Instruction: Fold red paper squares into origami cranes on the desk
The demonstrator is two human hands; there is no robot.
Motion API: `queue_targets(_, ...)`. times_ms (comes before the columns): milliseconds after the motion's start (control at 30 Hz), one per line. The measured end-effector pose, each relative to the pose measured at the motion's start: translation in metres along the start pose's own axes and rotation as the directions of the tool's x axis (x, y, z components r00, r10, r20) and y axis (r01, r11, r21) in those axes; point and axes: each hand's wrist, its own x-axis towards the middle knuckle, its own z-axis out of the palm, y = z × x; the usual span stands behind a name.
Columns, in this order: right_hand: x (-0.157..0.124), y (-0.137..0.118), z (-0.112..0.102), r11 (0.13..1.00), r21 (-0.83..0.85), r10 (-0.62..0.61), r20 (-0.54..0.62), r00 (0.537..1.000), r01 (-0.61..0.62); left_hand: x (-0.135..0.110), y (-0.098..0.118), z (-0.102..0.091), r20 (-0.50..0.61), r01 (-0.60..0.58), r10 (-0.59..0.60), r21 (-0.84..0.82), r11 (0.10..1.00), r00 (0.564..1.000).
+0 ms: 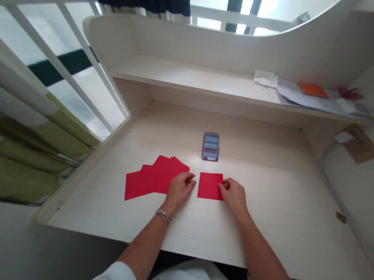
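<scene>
A red square sheet of paper [209,186] lies flat on the desk in front of me. My right hand [234,197] is closed at its right edge, thumb and fingers pinching the paper there. Just left of the sheet, my left hand [180,189] rests with loosely curled fingers; a small gap shows between thumb and forefinger, and nothing is visible in it. That hand partly covers the right end of several overlapping red paper sheets [154,177], which are fanned out to the left.
A phone [210,146] with a blurred screen lies behind the square sheet on the pale desk [273,170]. The raised shelf [189,75] bears papers [304,98], an orange sheet [313,90] and a white tissue [265,78]. A charger [344,136] with a cable is plugged in at right.
</scene>
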Motion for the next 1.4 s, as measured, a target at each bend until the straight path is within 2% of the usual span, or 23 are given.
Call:
queue_targets(133, 0.0, 0.001, 0.002, 0.998, 0.025, 0.053, -0.036, 0.998, -0.052, -0.007, -0.001, 0.003, -0.058, -0.077, 0.077, -0.004, 0.997, 0.995)
queue_targets(300, -0.012, 0.005, 0.0, 0.958, 0.274, 0.126, -0.146, 0.981, -0.082, -0.012, 0.0, 0.001, -0.1, -0.087, 0.086, -0.012, 0.996, 0.991)
queue_targets(433, -0.021, 0.007, -0.003, 0.936, 0.346, 0.128, -0.163, 0.978, -0.065, -0.014, 0.002, 0.001, -0.052, -0.122, 0.122, -0.004, 0.993, 0.991)
queue_targets(600, -0.022, 0.012, -0.004, 0.955, 0.29, -0.017, -0.148, 0.989, 0.06, -0.016, 0.003, 0.005, -0.021, -0.173, 0.174, 0.041, 0.984, 0.984)
queue_targets(667, -0.022, 0.014, -0.004, 0.958, 0.257, -0.102, -0.102, 0.989, 0.126, -0.014, 0.005, 0.007, -0.006, -0.209, 0.21, 0.076, 0.975, 0.978)
queue_targets(767, -0.019, 0.017, -0.003, 0.969, 0.172, -0.169, -0.051, 0.984, 0.175, -0.005, 0.008, 0.01, 0.034, -0.256, 0.253, 0.155, 0.954, 0.967)
queue_targets(900, -0.009, 0.017, -0.005, 0.984, 0.042, -0.174, 0.03, 0.984, 0.173, 0.017, 0.014, 0.016, 0.13, -0.255, 0.227, 0.275, 0.927, 0.965)
queue_targets(1100, 0.017, 0.014, -0.016, 0.987, -0.073, -0.133, 0.157, 0.979, 0.146, 0.046, 0.026, 0.024, 0.272, -0.183, 0.083, 0.366, 0.912, 0.959)
queue_targets(1200, 0.023, 0.011, -0.018, 0.99, -0.087, -0.092, 0.19, 0.977, 0.11, 0.048, 0.029, 0.025, 0.283, -0.15, 0.063, 0.297, 0.943, 0.957)
queue_targets(1333, 0.023, 0.009, -0.014, 0.997, -0.042, -0.063, 0.143, 0.988, 0.07, 0.04, 0.03, 0.023, 0.309, -0.138, 0.081, 0.169, 0.976, 0.948)
queue_targets(1400, 0.021, 0.01, -0.012, 0.998, 0.045, -0.052, 0.121, 0.991, 0.047, 0.034, 0.031, 0.021, 0.319, -0.051, 0.059, -0.033, 0.998, 0.946)
